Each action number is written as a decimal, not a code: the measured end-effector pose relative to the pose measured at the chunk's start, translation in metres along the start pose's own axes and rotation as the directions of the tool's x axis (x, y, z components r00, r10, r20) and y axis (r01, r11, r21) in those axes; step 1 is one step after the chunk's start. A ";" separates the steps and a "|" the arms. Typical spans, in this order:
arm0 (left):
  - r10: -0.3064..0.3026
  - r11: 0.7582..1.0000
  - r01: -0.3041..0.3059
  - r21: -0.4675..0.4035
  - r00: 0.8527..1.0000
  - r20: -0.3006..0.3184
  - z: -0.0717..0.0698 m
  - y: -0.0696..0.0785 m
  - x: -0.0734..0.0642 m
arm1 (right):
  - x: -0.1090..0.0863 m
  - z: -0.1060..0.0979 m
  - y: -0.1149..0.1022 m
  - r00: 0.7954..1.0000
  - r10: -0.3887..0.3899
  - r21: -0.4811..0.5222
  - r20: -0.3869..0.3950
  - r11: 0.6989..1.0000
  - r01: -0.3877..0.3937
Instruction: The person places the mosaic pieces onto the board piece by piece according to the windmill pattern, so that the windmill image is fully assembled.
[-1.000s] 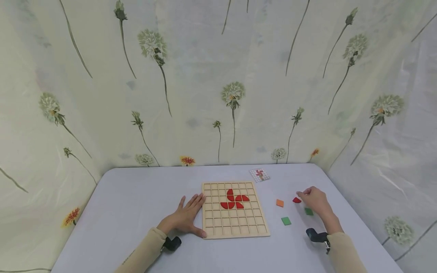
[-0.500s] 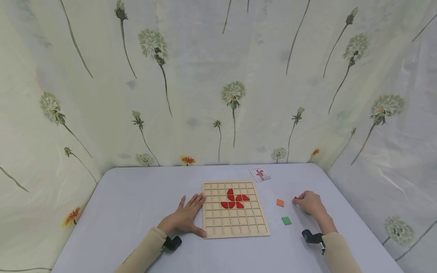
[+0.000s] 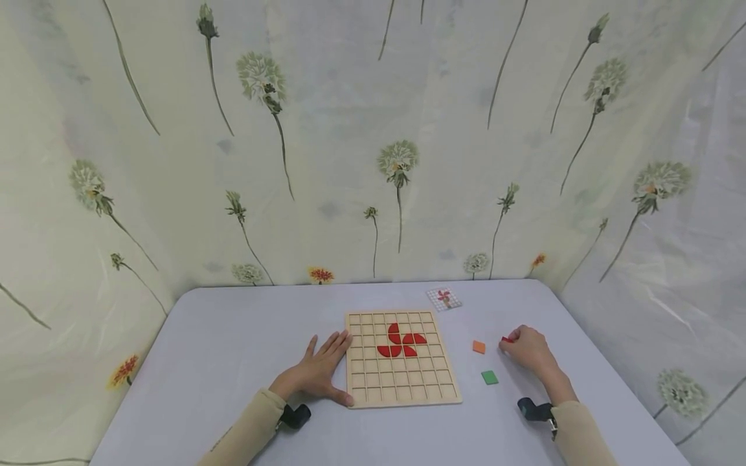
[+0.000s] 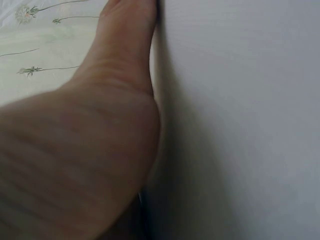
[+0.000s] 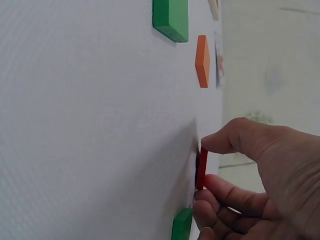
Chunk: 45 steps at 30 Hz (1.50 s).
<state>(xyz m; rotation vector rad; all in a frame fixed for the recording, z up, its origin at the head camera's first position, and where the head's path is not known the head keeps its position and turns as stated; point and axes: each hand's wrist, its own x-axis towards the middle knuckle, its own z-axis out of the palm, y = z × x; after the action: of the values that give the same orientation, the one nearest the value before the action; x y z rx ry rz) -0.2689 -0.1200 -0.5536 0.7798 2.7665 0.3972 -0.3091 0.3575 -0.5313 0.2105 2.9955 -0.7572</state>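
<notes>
My left hand point(image 3: 317, 374) lies with fingers spread on the table, its fingertips and thumb at the left edge of a wooden grid board point(image 3: 396, 391). Inside the grid, several red curved pieces point(image 3: 415, 338) form a pinwheel. Right of the board, my right hand point(image 3: 530, 349) pinches a red piece point(image 5: 202, 167) between thumb and fingertips, low over the table. In the right wrist view that piece is seen edge-on. Just below those fingers is a green tile point(image 5: 182, 225), which the hand hides in the head view.
An orange tile point(image 3: 478, 347) and another green tile point(image 3: 489, 377) lie between the board and my right hand. Behind the board's far right corner is a small card point(image 3: 443, 298) with a printed pinwheel. A flower-print curtain point(image 3: 326, 162) stands beyond the white table point(image 3: 250, 317).
My right hand has shifted slightly left and toward me and has taken the red piece between its fingers, covering the green tile behind it. The left hand has stayed still.
</notes>
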 end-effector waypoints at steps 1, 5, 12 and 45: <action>0.002 1.000 -0.002 -0.004 1.000 -0.001 0.000 0.001 -0.001 | 0.000 0.001 0.001 1.000 -0.001 0.001 0.000 1.000 0.001; 0.007 1.000 -0.007 -0.015 1.000 -0.003 -0.001 0.002 -0.002 | 0.000 0.002 0.001 1.000 -0.015 0.008 -0.009 1.000 0.016; 0.008 1.000 -0.008 -0.014 1.000 -0.006 0.001 0.000 0.000 | -0.007 0.007 -0.020 0.998 -0.058 0.052 -0.010 0.997 0.059; -0.016 1.000 0.016 -0.004 1.000 0.009 -0.002 0.000 0.000 | -0.051 0.085 -0.144 0.939 -0.329 0.133 0.101 0.940 0.315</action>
<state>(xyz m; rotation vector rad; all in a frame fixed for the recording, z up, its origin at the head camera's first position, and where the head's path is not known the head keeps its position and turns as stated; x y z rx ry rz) -0.2699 -0.1207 -0.5514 0.7566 2.7605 0.3955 -0.2786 0.1857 -0.5348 -0.3236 2.9051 -0.9318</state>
